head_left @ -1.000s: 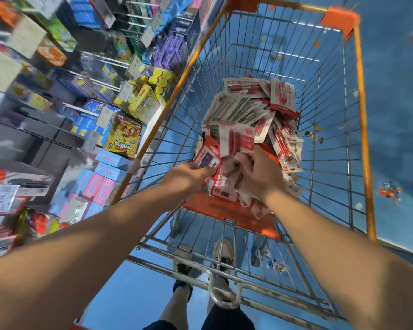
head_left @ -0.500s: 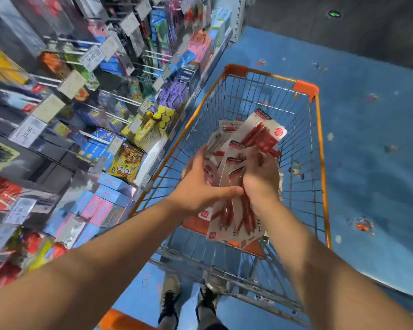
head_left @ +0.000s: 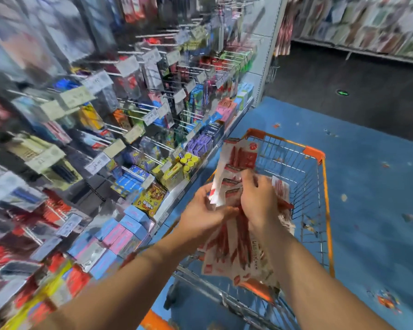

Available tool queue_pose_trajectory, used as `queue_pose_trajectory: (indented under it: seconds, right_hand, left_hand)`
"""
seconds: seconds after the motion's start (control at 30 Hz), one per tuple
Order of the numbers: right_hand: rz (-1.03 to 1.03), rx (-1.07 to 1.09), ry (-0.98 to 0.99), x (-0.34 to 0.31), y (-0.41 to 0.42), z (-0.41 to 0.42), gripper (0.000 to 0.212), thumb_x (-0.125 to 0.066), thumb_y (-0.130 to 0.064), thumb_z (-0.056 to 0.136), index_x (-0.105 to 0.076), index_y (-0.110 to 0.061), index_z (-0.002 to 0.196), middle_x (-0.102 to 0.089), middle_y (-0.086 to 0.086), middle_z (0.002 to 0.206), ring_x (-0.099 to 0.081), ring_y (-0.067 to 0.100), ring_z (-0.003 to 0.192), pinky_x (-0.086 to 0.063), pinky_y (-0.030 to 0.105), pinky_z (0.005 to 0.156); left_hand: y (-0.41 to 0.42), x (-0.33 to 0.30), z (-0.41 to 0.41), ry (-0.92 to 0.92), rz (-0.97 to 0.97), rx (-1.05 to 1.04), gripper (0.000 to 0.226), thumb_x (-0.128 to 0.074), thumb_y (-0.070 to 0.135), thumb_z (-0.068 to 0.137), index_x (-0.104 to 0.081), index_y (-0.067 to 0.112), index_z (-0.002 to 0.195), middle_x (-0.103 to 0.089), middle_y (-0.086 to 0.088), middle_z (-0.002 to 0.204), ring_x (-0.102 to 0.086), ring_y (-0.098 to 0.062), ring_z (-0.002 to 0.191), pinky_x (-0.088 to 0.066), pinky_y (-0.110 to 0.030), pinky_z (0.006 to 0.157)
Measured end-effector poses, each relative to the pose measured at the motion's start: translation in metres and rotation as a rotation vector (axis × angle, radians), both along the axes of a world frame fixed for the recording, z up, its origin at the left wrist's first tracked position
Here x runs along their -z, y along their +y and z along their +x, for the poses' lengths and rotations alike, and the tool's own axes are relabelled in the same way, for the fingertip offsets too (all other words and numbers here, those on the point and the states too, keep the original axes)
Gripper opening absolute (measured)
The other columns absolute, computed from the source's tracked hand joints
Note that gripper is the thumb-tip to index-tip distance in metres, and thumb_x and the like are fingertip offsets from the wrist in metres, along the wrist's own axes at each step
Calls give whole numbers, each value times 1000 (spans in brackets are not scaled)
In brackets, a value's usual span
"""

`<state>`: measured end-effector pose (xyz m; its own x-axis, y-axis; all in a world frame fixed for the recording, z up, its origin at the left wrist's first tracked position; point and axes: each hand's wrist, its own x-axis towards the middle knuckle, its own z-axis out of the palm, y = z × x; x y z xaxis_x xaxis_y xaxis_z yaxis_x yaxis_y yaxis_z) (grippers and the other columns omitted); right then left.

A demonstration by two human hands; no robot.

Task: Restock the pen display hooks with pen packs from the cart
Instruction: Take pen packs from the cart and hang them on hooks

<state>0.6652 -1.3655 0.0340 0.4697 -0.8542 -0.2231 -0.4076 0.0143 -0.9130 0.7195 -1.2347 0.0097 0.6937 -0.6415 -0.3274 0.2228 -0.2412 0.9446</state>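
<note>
An orange-rimmed wire shopping cart (head_left: 318, 155) stood on a blue speckled floor (head_left: 372, 198), just beside a tall rack of metal display hooks (head_left: 138, 67) hung with blurred stationery packs. Coloured boxes (head_left: 131, 225) sat along the rack's low white shelf (head_left: 174, 198).

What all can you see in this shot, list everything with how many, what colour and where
pen packs: a bunch, count unclear, red and white, held above the cart's near end
cart: one, orange-rimmed wire, lower right on the floor
display hooks: many, metal with pale price tags, on the left wall
boxed stationery: many, blue, pink, yellow, purple, on the lower shelf at left
floor: blue with speckles, dark grey further back
far shelving: one run, blurred pale goods, top right
left hand: one, grip on the packs' left side
right hand: one, grip on the packs from the right
</note>
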Motion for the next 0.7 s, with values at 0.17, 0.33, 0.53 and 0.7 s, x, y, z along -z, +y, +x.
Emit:
queue_pose_trajectory:
  seconds: [0.17, 0.33, 0.53, 0.7]
  right_hand:
    - [18, -92, -83, -20, 33, 23, 33, -54, -43, 104, -64, -14, 93, -71, 5, 88, -68, 27, 86, -54, 40, 80]
    - [101, -205, -86, -32, 86, 58, 45, -53, -53, 97, -69, -12, 97, -75, 12, 93, -70, 33, 89, -57, 47, 84]
    - [429, -528, -101, -57, 167, 83, 51, -43, -57, 104, -71, -15, 104, -79, 9, 94, -76, 25, 78, -58, 38, 69]
    - [565, -831, -138, -72, 239, 97, 53, -70, -63, 80, -71, -24, 116, -79, 1, 108, -74, 28, 104, -54, 54, 102]
  left_hand:
    - [30, -21, -3, 38, -74, -118, 65, -86, 37, 71, -58, 23, 128, -77, 7, 112, -75, -14, 104, -58, -41, 96]
    - [87, -40, 2, -40, -29, -135, 89, -93, 47, 67, -47, 29, 141, -72, 11, 128, -69, -14, 119, -54, -41, 104]
    - [181, -58, 12, -97, 41, -349, 64, -87, 47, 65, -56, 45, 121, -76, 7, 117, -73, -22, 109, -54, -52, 102]
    - [267, -88, 10, -125, 55, -566, 70, -82, 42, 60, -56, 37, 125, -78, 10, 109, -76, -14, 100, -57, -48, 99]
